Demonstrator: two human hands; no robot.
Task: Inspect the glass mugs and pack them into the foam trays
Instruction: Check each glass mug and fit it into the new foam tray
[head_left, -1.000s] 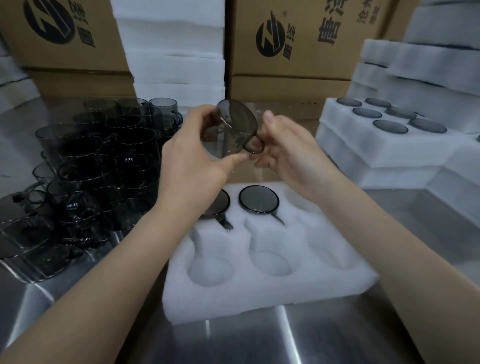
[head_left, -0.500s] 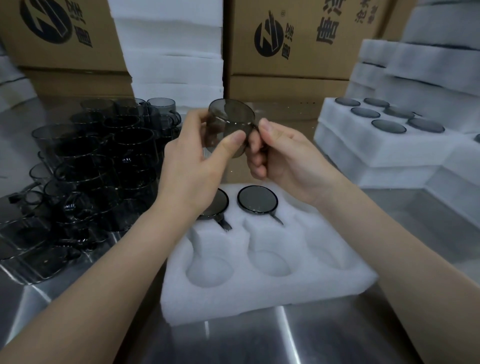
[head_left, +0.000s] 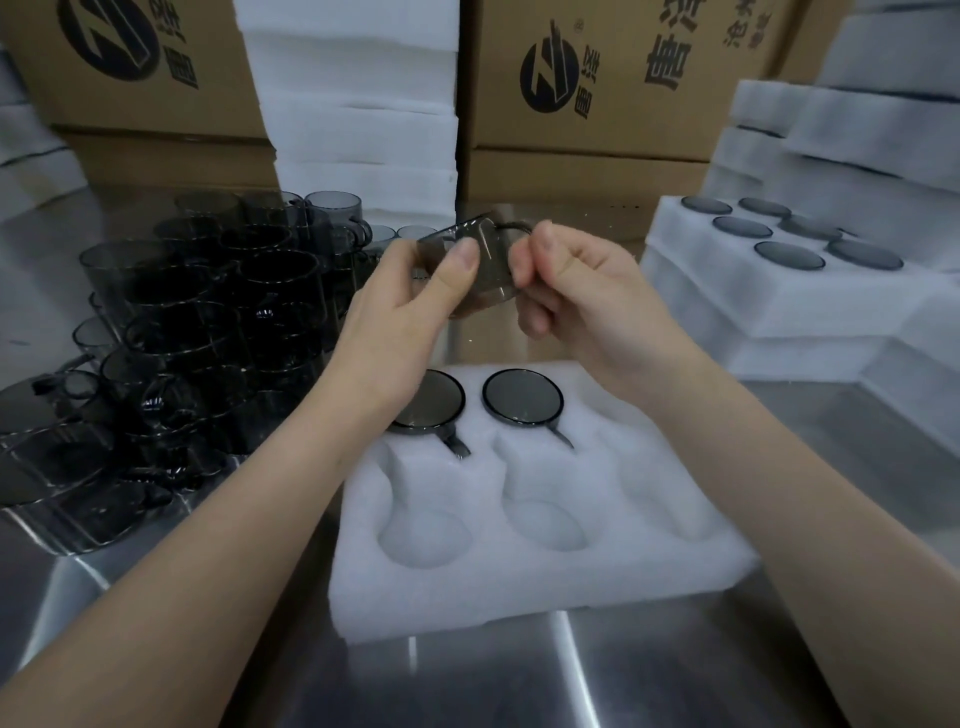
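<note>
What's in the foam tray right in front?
Back row: left mug, partly under the left wrist, and middle mug. Two front pockets of the foam tray are empty. The right forearm mostly hides the right-hand pockets.

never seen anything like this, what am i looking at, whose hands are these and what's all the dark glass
There is no machine: a person wears a camera on the head, so the view looks down at their own arms. The left hand grips the body of a smoky glass mug and the right hand pinches its handle, above a white foam tray on a steel table. Two packed mugs sit in the tray's far pockets; the near pockets in view hold nothing. A pile of mugs waits at the left, and a filled tray stands at the right.
</note>
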